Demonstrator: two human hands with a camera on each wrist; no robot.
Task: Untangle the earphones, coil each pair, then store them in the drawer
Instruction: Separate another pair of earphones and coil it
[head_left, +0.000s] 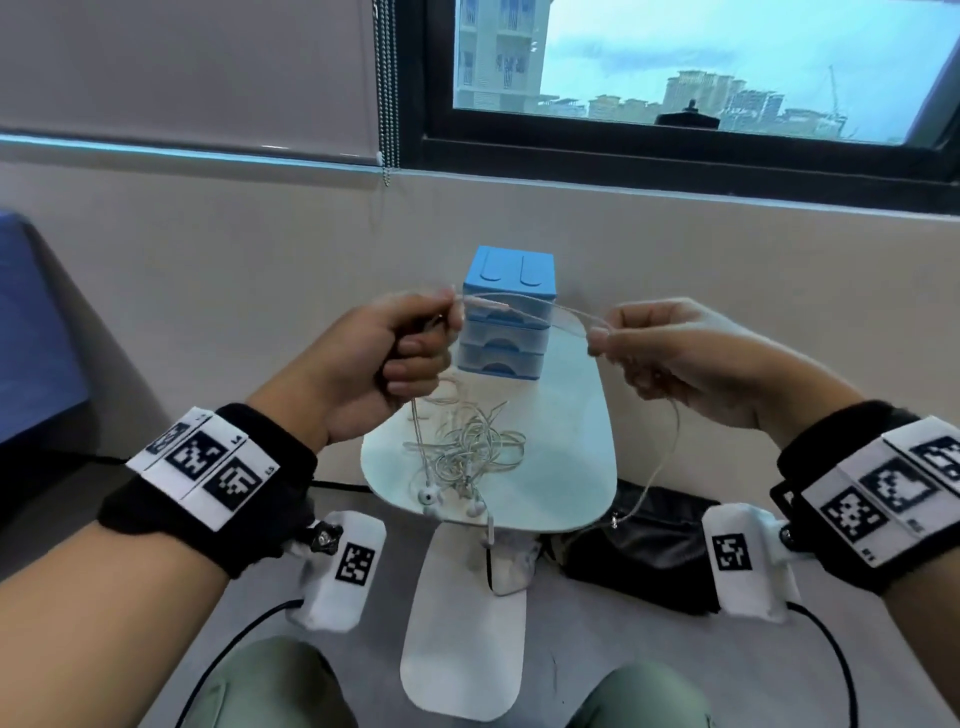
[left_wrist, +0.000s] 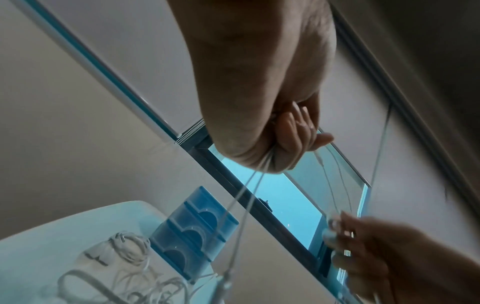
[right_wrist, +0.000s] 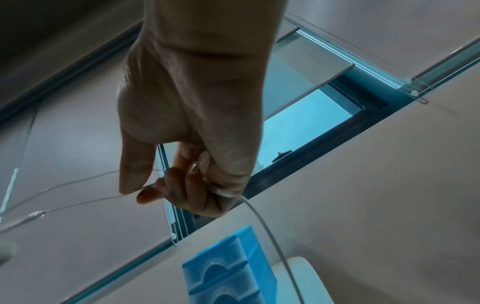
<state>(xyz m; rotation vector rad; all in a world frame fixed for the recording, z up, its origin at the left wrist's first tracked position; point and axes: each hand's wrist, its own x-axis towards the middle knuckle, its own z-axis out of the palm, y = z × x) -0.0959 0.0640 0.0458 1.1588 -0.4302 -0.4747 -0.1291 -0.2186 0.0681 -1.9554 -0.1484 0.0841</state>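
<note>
Left hand (head_left: 384, 358), centre-left of the head view, is fisted round a cord (head_left: 524, 304), with strands dropping to the tangle (head_left: 467, 452) on the surface (head_left: 571, 467), lower centre. Right hand (head_left: 675, 353), centre-right, pinches the same cord between thumb and fingers. Cord likely light, limp, slippery, snag-prone: hold near the plug or buds (head_left: 428, 493), pull gently. Drawers (head_left: 506, 338) at centre are closed.

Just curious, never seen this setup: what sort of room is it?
Probably an upper-floor office or study corner: a window overlooks tower blocks, with a roller blind and a small white side table holding tangled earphones.
</note>
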